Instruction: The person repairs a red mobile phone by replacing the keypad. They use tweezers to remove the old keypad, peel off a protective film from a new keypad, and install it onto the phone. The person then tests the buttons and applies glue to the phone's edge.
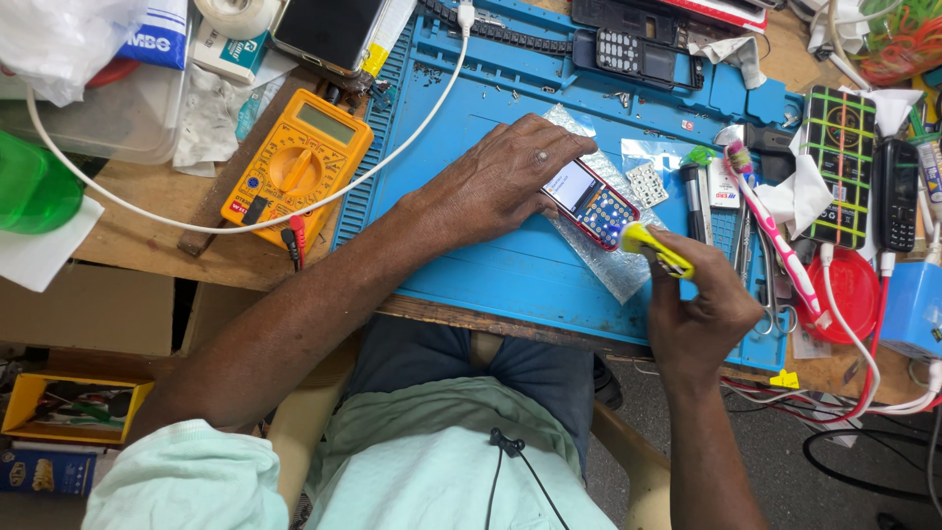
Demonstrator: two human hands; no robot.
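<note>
Phone (592, 204) on plastic bag (610, 257) on mat (510, 265), multimeter (297, 167) to its left.

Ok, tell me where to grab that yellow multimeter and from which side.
Grip the yellow multimeter across its two long edges, near the middle by the dial, coming straight down from above. It lies flat, face up and tilted on the wooden table. A white cable crosses its lower corner and probe leads plug in there, so probably avoid that end.

light: bright, even, from above | shadows: soft, short under the forearms | glare: mild on white plastic bag (59, 39) | focus: sharp centre | edges: slight wide-angle bending
</note>
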